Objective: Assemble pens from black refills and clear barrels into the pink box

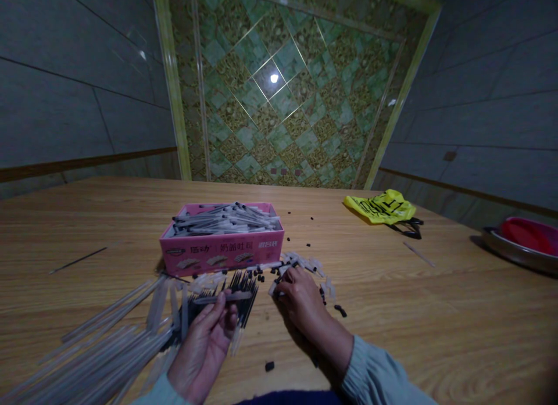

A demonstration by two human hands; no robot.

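Note:
My left hand [208,328] is closed round a pen [239,296] with a translucent barrel, held nearly level between thumb and fingers. Beneath it lies a bundle of dark pen refills [249,287]. My right hand [300,294] has its fingers drawn together and pointing down into a scatter of clear caps [320,268] and small black plugs [341,311]. Whatever its fingertips pinch is hidden. Left of my left hand, many clear pen barrels [102,361] are heaped in a fan. Behind both hands, a pink box [224,255] holds a pile of pens [226,220].
At the back right is a yellow plastic bag [381,207] beside a black item [410,228]. A metal tray [514,251] with something red in it stands at the right edge. Single thin sticks lie at left [81,260] and right [419,254] on the wooden table [436,335].

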